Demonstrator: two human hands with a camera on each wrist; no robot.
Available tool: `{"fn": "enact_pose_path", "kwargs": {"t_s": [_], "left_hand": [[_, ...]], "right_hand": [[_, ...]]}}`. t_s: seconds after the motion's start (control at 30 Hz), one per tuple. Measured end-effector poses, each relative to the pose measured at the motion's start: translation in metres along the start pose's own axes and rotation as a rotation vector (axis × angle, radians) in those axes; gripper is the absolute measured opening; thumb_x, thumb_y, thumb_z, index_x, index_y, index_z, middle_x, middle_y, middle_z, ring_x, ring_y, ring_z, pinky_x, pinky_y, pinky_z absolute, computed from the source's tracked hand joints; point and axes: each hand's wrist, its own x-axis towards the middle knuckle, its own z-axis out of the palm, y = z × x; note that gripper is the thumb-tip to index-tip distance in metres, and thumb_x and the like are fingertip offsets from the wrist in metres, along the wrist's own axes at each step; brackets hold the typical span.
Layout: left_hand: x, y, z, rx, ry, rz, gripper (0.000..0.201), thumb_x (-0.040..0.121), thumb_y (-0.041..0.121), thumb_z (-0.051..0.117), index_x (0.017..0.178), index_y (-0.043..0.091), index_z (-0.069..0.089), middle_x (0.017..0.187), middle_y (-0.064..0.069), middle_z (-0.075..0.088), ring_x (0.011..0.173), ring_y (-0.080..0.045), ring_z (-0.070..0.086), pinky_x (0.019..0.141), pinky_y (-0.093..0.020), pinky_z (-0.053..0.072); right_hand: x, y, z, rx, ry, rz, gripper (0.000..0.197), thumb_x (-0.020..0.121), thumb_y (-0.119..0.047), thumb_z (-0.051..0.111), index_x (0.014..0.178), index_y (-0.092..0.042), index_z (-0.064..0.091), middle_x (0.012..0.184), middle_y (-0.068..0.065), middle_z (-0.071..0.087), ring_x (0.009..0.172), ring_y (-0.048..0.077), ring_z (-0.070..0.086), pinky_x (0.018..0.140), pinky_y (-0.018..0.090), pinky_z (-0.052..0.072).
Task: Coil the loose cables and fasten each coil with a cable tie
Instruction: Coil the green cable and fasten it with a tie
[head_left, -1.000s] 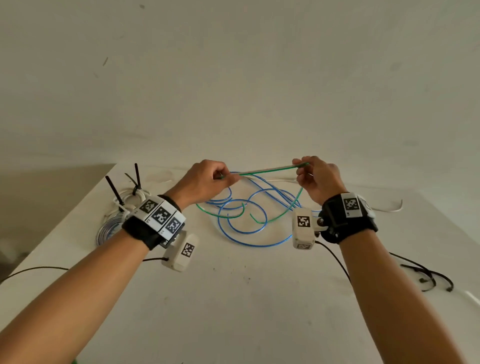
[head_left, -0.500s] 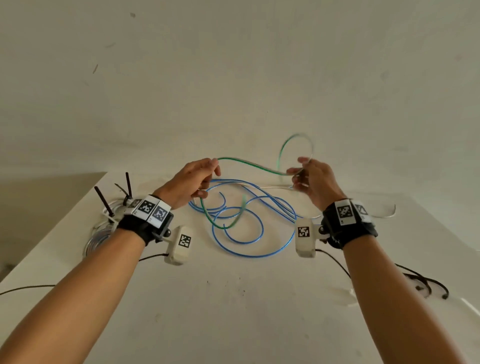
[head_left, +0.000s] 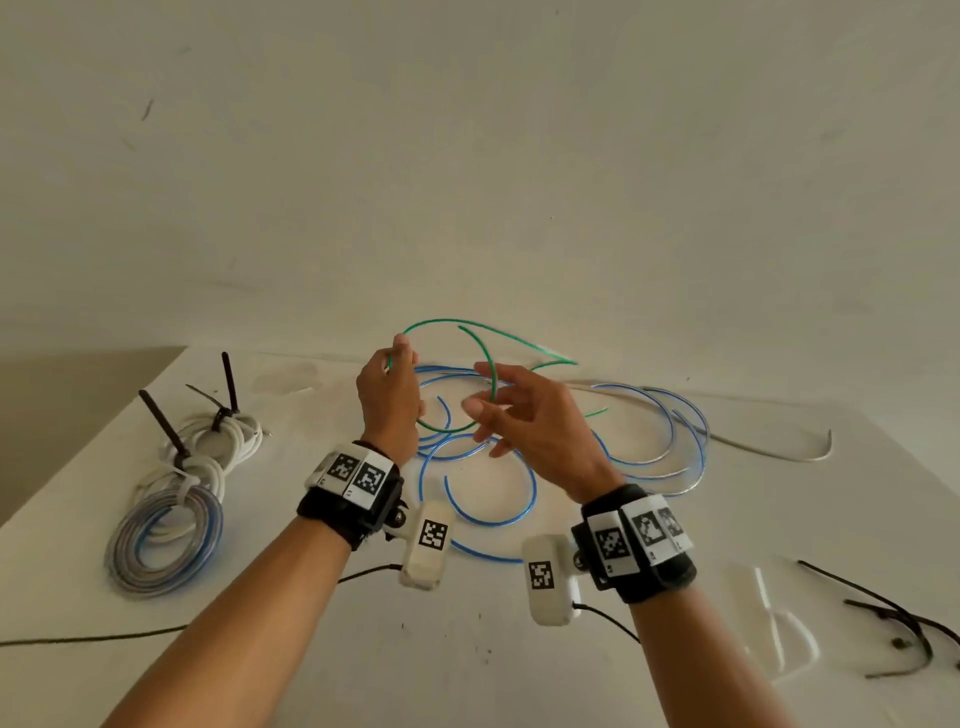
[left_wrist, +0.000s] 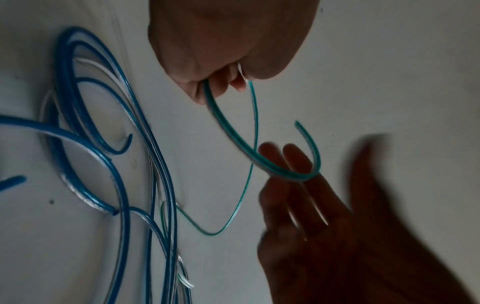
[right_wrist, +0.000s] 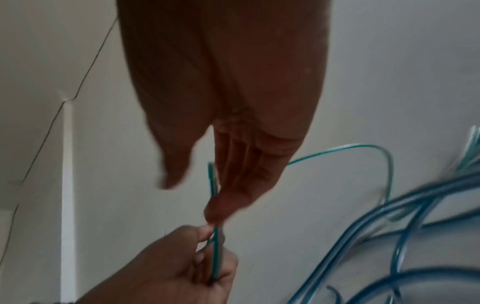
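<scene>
Your left hand (head_left: 388, 400) pinches the thin green plastic-coated cable (head_left: 485, 358), looped in the air above the white table (head_left: 519, 649). Your right hand's (head_left: 524, 421) straight, spread fingers (left_wrist: 296, 158) touch the loop. Loose blue cables (head_left: 488, 519) lie beneath.

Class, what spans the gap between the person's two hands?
A loop of green cable, gripped by the left hand and lying across the right hand; head view shows it.

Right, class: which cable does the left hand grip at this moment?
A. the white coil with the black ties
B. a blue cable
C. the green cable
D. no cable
C: the left hand has its fingers curled round the green cable, while the blue cables lie loose on the table.
</scene>
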Motion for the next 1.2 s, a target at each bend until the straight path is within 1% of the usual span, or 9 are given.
{"fn": "enact_pose_path", "kwargs": {"t_s": [0.17,0.23,0.33,0.5,0.7,0.87,0.93,1.03,1.2], "left_hand": [[0.003,-0.018,-0.007,-0.283,-0.108,-0.161,0.016,0.103,0.021,0.055,0.091,0.011,0.053,0.068,-0.002,0.048,0.054,-0.013,0.048,0.057,-0.028,0.052],[-0.001,-0.021,-0.013,-0.382,-0.269,-0.269,0.011,0.101,0.014,0.058,0.094,0.007,0.060,0.080,-0.006,0.064,0.073,-0.019,0.065,0.077,-0.040,0.061],[-0.004,-0.021,-0.019,-0.322,-0.473,-0.304,0.024,0.098,0.010,0.062,0.120,0.002,0.061,0.100,-0.008,0.071,0.089,-0.021,0.073,0.075,-0.035,0.061],[-0.004,-0.003,-0.024,-0.018,-0.494,0.036,0.034,0.101,0.004,0.055,0.131,0.020,0.062,0.101,-0.006,0.075,0.084,-0.019,0.074,0.072,-0.034,0.062],[0.006,0.012,-0.041,0.418,-0.389,0.438,0.014,0.095,0.015,0.068,0.106,0.020,0.076,0.082,0.008,0.077,0.070,-0.014,0.074,0.060,-0.023,0.057],[0.004,0.008,-0.042,0.583,-0.423,0.665,0.020,0.096,0.014,0.067,0.110,0.023,0.077,0.083,0.009,0.073,0.070,-0.007,0.072,0.059,-0.013,0.052],[0.001,0.012,-0.040,0.499,-0.423,0.621,0.019,0.095,0.014,0.070,0.111,0.020,0.077,0.085,0.006,0.074,0.070,-0.012,0.073,0.060,-0.020,0.056],[-0.002,0.021,-0.039,0.383,-0.453,0.411,0.015,0.093,0.019,0.073,0.107,0.014,0.076,0.084,-0.006,0.073,0.068,-0.025,0.074,0.064,-0.037,0.063],[-0.009,0.026,-0.053,0.639,-0.863,-0.013,0.028,0.106,0.028,0.048,0.105,0.007,0.067,0.087,-0.013,0.075,0.073,-0.032,0.075,0.064,-0.037,0.061]], "right_hand": [[0.020,0.025,0.004,0.233,0.263,-0.056,0.009,0.101,-0.003,0.058,0.106,0.004,0.060,0.090,0.021,0.075,0.072,0.024,0.071,0.070,0.031,0.059],[0.021,0.033,0.007,0.342,0.301,-0.077,0.012,0.103,-0.005,0.055,0.107,0.006,0.055,0.098,0.025,0.074,0.083,0.030,0.074,0.076,0.033,0.061],[0.018,0.038,0.016,0.453,0.258,-0.054,0.026,0.107,-0.015,0.049,0.112,0.010,0.052,0.107,0.024,0.074,0.096,0.037,0.075,0.085,0.037,0.061],[0.014,0.020,0.006,0.028,0.067,0.020,0.017,0.093,-0.024,0.073,0.097,-0.007,0.074,0.091,0.012,0.078,0.082,0.029,0.077,0.079,0.040,0.064],[-0.003,-0.008,-0.010,-0.430,0.587,-0.160,0.056,0.085,-0.054,0.074,0.060,-0.007,0.055,0.048,0.004,0.060,0.043,0.022,0.056,0.057,0.040,0.052],[0.004,0.006,0.017,-0.750,0.517,-0.385,0.036,0.092,-0.052,0.064,0.115,-0.025,0.068,0.109,-0.004,0.062,0.097,0.015,0.056,0.085,0.033,0.044],[0.009,0.016,0.020,-0.712,0.421,-0.351,0.029,0.098,-0.044,0.060,0.119,-0.026,0.070,0.109,-0.006,0.068,0.096,0.011,0.060,0.084,0.034,0.047],[0.015,0.022,0.018,-0.406,0.403,-0.265,0.016,0.100,-0.026,0.064,0.087,-0.020,0.072,0.060,-0.012,0.061,0.054,0.005,0.050,0.058,0.022,0.039],[0.014,0.015,0.003,-0.129,0.395,-0.117,0.018,0.093,-0.029,0.073,0.102,-0.013,0.074,0.049,-0.012,0.052,0.047,0.003,0.049,0.055,0.012,0.041]]}}
